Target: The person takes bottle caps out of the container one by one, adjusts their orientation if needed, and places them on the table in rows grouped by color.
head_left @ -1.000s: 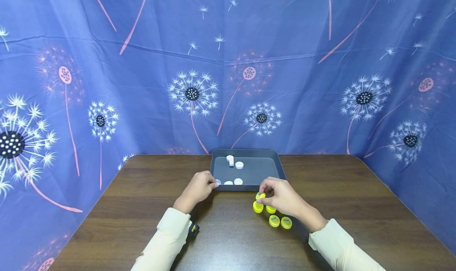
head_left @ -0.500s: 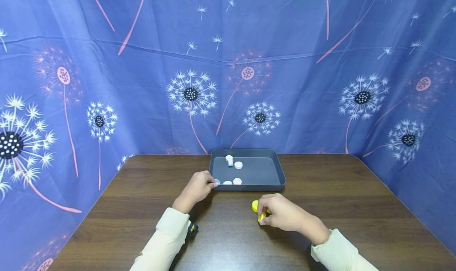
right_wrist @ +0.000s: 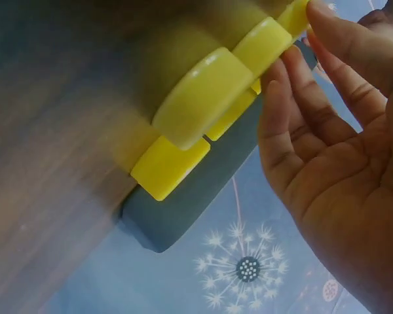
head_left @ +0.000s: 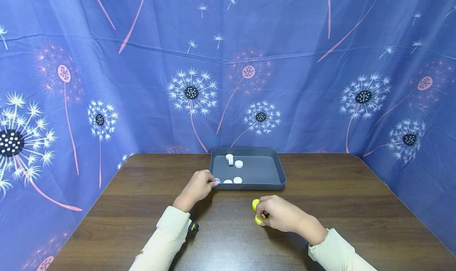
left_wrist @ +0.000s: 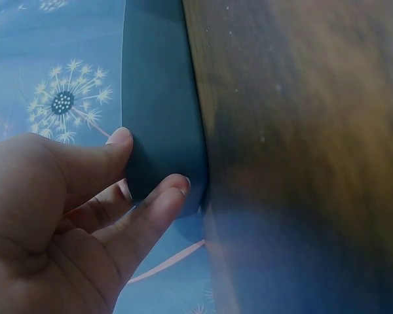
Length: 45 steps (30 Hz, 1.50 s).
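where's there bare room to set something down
Bare table right of the tray and left of the left hand; the tray's right half too. Crowded: around the right hand and yellow caps, and the tray's left half, holding white caps.

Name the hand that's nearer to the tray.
The left. The left hand grips the tray at its near left corner; the right hand is at a yellow cap, apart from the tray, closer to the person.

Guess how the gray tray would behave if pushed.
The gray tray looks stiff: its wall shows no bend where the left hand touches it. Being wide and low, it would probably slide rather than tip. The white caps inside might shift about.
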### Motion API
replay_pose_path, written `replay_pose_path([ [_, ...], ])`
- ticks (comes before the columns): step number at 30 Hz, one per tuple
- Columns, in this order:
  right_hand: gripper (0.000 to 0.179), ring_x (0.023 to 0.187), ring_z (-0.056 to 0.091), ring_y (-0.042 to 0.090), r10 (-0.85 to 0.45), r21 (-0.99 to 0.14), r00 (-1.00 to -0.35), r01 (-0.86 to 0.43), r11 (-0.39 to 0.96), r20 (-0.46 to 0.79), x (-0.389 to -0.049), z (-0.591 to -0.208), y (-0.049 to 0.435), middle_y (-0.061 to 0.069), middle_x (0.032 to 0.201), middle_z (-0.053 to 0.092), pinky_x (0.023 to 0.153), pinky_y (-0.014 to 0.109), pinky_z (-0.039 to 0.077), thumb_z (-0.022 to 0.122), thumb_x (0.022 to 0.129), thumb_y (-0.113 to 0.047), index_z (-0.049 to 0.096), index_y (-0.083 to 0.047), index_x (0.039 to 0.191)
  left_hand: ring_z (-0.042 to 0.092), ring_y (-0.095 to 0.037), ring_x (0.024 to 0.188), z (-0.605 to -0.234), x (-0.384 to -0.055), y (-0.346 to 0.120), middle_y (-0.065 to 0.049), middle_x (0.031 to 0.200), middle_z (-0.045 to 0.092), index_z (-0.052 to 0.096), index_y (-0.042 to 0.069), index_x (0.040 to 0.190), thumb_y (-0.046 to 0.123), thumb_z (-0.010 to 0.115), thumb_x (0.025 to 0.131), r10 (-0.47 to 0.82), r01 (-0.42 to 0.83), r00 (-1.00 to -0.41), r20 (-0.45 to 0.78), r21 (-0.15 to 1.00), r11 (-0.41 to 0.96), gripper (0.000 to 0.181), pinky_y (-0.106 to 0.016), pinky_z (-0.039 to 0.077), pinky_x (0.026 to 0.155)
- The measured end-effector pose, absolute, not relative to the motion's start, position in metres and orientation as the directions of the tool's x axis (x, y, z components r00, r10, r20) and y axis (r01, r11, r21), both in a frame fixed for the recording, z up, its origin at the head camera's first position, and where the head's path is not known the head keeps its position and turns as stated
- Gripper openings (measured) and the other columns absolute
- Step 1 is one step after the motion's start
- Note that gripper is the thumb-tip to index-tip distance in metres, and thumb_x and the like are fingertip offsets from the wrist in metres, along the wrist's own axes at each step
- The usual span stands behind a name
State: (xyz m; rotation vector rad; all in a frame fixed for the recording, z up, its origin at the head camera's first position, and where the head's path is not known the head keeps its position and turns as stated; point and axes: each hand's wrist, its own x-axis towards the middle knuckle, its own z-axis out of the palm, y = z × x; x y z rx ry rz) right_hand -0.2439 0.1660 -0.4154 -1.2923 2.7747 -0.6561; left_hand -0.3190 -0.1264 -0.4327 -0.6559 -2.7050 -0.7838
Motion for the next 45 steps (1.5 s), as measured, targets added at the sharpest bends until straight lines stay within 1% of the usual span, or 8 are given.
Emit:
replay_pose_path([
  [5, 0.017, 0.076, 0.057, 0.004, -0.735, -0.364, -0.656, -0.736, 0.572, 0.171, -0.245, -0.416, 0.169, -0.010, 0.082, 0.058, 0.069, 0.020, 0.050, 0.083, 0.076, -0.002, 0.072, -0.014, 0.081, 0.051, -0.010, 0.068, -0.433, -0.320, -0.126, 0.003, 0.075, 0.058, 0.075, 0.004, 0.077, 0.005, 0.075, 0.087, 0.351, 0.484, -0.868, 0.353, 0.438, 0.757, 0.010, -0.026, 0.046, 0.063],
  [12, 0.012, 0.080, 0.059, 0.007, -0.737, -0.412, -0.659, -0.720, 0.559, 0.151, -0.249, -0.406, 0.173, -0.008, 0.086, 0.061, 0.071, 0.023, 0.051, 0.080, 0.081, -0.007, 0.072, -0.014, 0.085, 0.051, -0.010, 0.067, -0.434, -0.319, -0.125, 0.003, 0.074, 0.058, 0.075, 0.004, 0.077, 0.006, 0.075, 0.087, 0.347, 0.483, -0.868, 0.356, 0.441, 0.756, 0.010, -0.026, 0.046, 0.063],
  [20, 0.013, 0.082, 0.060, 0.009, -0.623, -0.411, -0.730, -0.679, 0.609, 0.281, -0.261, -0.373, 0.185, -0.009, 0.091, 0.064, 0.071, 0.029, 0.052, 0.078, 0.085, -0.009, 0.071, -0.018, 0.092, 0.051, -0.009, 0.068, -0.435, -0.318, -0.126, 0.004, 0.073, 0.058, 0.074, 0.004, 0.076, 0.005, 0.076, 0.085, 0.353, 0.497, -0.858, 0.373, 0.431, 0.753, 0.010, -0.026, 0.047, 0.063],
  [26, 0.018, 0.086, 0.060, 0.013, -0.518, -0.436, -0.773, -0.635, 0.638, 0.367, -0.278, -0.376, 0.199, -0.008, 0.095, 0.067, 0.072, 0.032, 0.052, 0.079, 0.085, -0.011, 0.072, -0.019, 0.098, 0.051, -0.009, 0.067, -0.432, -0.317, -0.126, 0.003, 0.073, 0.057, 0.073, 0.004, 0.074, 0.004, 0.076, 0.085, 0.351, 0.503, -0.853, 0.386, 0.429, 0.750, 0.011, -0.027, 0.047, 0.063],
  [31, 0.023, 0.096, 0.062, 0.021, -0.437, -0.490, -0.844, -0.536, 0.687, 0.310, -0.294, -0.394, 0.214, 0.000, 0.104, 0.069, 0.079, 0.040, 0.052, 0.079, 0.085, -0.013, 0.072, -0.014, 0.107, 0.051, -0.010, 0.068, -0.430, -0.317, -0.125, 0.003, 0.073, 0.058, 0.074, 0.003, 0.075, 0.004, 0.076, 0.085, 0.350, 0.495, -0.859, 0.373, 0.431, 0.755, 0.011, -0.028, 0.047, 0.064],
  [36, 0.024, 0.100, 0.064, 0.030, -0.417, -0.519, -0.876, -0.480, 0.707, 0.242, -0.308, -0.411, 0.226, 0.008, 0.106, 0.070, 0.083, 0.046, 0.053, 0.077, 0.087, -0.011, 0.071, -0.005, 0.109, 0.050, -0.010, 0.067, -0.431, -0.316, -0.125, 0.003, 0.072, 0.057, 0.074, 0.004, 0.075, 0.004, 0.076, 0.086, 0.340, 0.483, -0.866, 0.367, 0.432, 0.762, 0.011, -0.027, 0.047, 0.063],
  [40, 0.017, 0.090, 0.064, 0.022, -0.418, -0.512, -0.880, -0.472, 0.717, 0.226, -0.314, -0.418, 0.229, 0.003, 0.097, 0.070, 0.078, 0.039, 0.054, 0.077, 0.086, -0.010, 0.072, -0.007, 0.103, 0.050, -0.010, 0.067, -0.430, -0.316, -0.126, 0.004, 0.072, 0.057, 0.074, 0.003, 0.075, 0.003, 0.076, 0.085, 0.350, 0.495, -0.860, 0.372, 0.436, 0.752, 0.011, -0.027, 0.046, 0.063],
  [45, 0.009, 0.075, 0.059, 0.008, -0.460, -0.471, -0.849, -0.527, 0.707, 0.258, -0.316, -0.419, 0.228, -0.007, 0.081, 0.066, 0.067, 0.028, 0.052, 0.077, 0.085, -0.005, 0.074, -0.013, 0.088, 0.051, -0.009, 0.068, -0.431, -0.316, -0.126, 0.003, 0.073, 0.058, 0.075, 0.002, 0.076, 0.004, 0.076, 0.085, 0.354, 0.494, -0.861, 0.366, 0.439, 0.750, 0.009, -0.027, 0.048, 0.064],
])
